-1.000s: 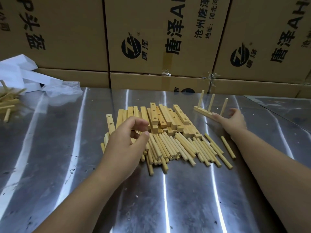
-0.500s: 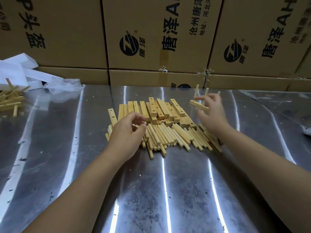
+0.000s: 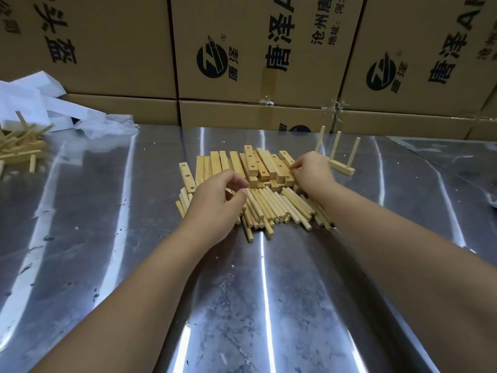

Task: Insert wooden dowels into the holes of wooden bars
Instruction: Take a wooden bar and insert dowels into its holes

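Three printed cardboard boxes (image 3: 121, 49) form the upper row behind the steel bench (image 3: 269, 305). At the bench's middle lies one heap of pale round dowels (image 3: 277, 208), too many to count. Just behind it are roughly a dozen square bars (image 3: 215, 165), some showing drilled holes. To their right stands one finished bar (image 3: 343, 167) carrying three upright dowels. The left hand (image 3: 215, 203) curls over the dowels and the right hand (image 3: 312, 170) over the bars' right edge. Whether either grips anything cannot be told.
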